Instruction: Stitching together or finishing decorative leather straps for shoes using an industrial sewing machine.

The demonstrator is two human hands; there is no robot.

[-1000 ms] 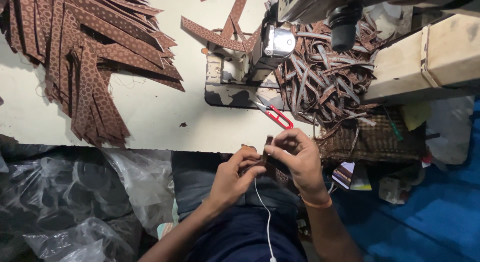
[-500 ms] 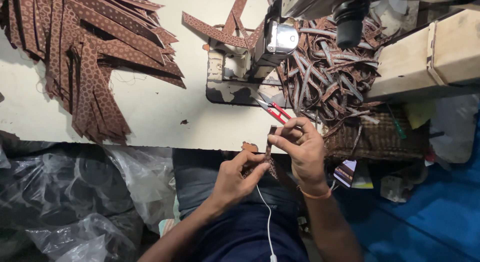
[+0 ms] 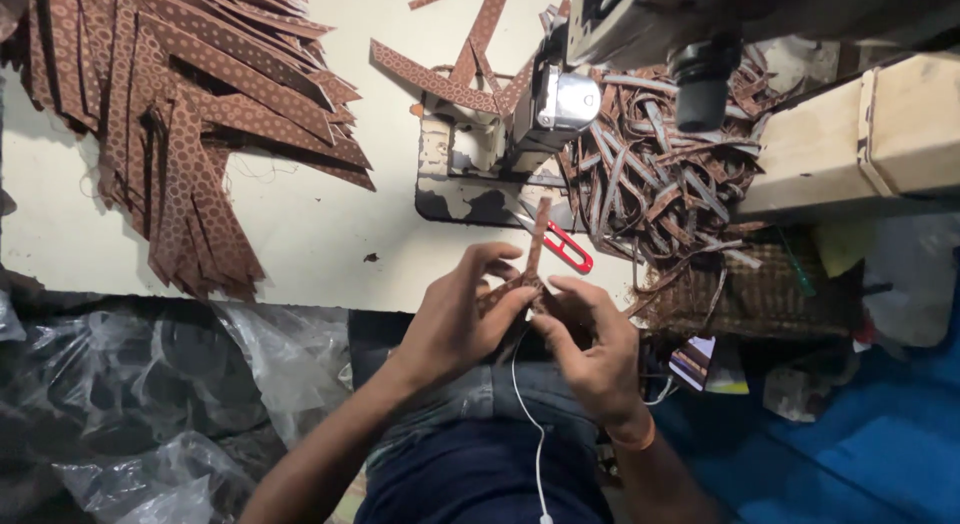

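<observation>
My left hand [image 3: 455, 319] and my right hand [image 3: 592, 346] meet at the near edge of the white table [image 3: 300, 234], both pinching a narrow brown patterned strip [image 3: 538, 236]. The strip stands up between the fingertips and points toward the sewing machine [image 3: 560, 99]. Red-handled snips [image 3: 566, 246] lie on the table just beyond my right fingers. A white cable [image 3: 527, 424] hangs down over my lap.
A fan of cut brown patterned strips [image 3: 190, 114] covers the table's left part. A tangled heap of strips [image 3: 660, 179] lies right of the machine, beside a wooden block [image 3: 865, 139] and a woven basket [image 3: 740, 294]. Clear plastic bags [image 3: 150, 404] lie on the floor at left.
Both hands have come up toward the table edge and the strip now stands more upright between my fingers, closer to the snips.
</observation>
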